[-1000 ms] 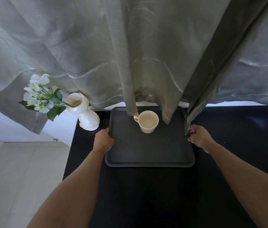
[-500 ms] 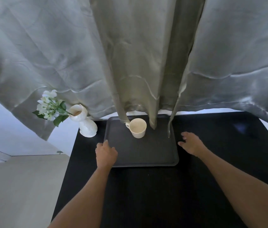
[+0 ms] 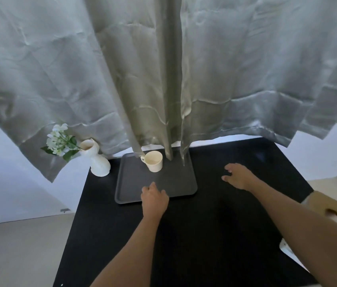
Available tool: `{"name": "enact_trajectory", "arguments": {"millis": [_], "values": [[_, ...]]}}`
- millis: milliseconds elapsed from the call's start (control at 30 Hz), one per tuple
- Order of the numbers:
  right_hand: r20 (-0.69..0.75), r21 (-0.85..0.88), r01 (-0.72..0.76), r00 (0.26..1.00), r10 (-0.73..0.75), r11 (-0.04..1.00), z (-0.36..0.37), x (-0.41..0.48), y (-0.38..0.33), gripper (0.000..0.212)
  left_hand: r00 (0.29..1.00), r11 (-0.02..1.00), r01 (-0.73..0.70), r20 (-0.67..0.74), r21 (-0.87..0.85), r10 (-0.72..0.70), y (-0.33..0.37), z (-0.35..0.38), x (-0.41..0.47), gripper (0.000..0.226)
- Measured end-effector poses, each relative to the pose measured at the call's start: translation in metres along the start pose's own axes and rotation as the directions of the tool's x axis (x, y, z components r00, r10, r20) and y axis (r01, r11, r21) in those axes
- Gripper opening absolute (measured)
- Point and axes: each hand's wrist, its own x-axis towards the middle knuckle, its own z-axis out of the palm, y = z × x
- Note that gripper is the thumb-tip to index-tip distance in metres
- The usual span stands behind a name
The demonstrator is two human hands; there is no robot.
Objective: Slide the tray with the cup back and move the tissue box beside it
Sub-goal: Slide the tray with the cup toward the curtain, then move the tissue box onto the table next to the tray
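Observation:
The dark grey tray point(image 3: 175, 183) lies at the back of the black table, its far edge under the curtain hem. A cream cup point(image 3: 154, 161) stands upright in the tray's far left part. My left hand point(image 3: 154, 196) rests over the tray's front rim with loosely curled fingers and the thumb apart, holding nothing. My right hand point(image 3: 239, 176) hovers open over bare table to the right of the tray, fingers spread. A tan object with an oval opening point(image 3: 333, 210) shows at the right edge. I cannot tell whether it is the tissue box.
A white vase point(image 3: 99, 162) with white flowers stands at the table's back left corner, close to the tray. Grey-green curtains point(image 3: 163, 79) hang down onto the tray's back edge. The black table point(image 3: 204, 235) stretches toward me. A white item point(image 3: 287, 249) peeks out by my right forearm.
Both hands have let go of the tray's sides. The left hand moved to the front rim and the right hand drifted right over the table. The view has pulled back.

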Motion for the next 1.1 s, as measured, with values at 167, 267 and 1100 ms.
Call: {"name": "enact_trajectory", "arguments": {"millis": [167,267,1100], "values": [[-0.032,-0.033,-0.012,0.999,0.011,0.999,-0.018,-0.063,0.030,0.057,0.999,0.998,-0.034,0.002,-0.054,0.034,0.026,0.007,-0.054,0.038],[-0.078,-0.018,-0.040,0.996,0.038,0.999,-0.031,-0.094,0.053,0.054,0.998,0.997,-0.025,0.055,-0.069,0.028,0.040,0.019,-0.083,0.047],[-0.063,0.145,-0.099,0.992,0.109,0.985,-0.104,-0.095,0.305,0.049,0.899,0.922,0.335,0.358,-0.197,-0.250,0.168,0.268,-0.249,0.069]]}}
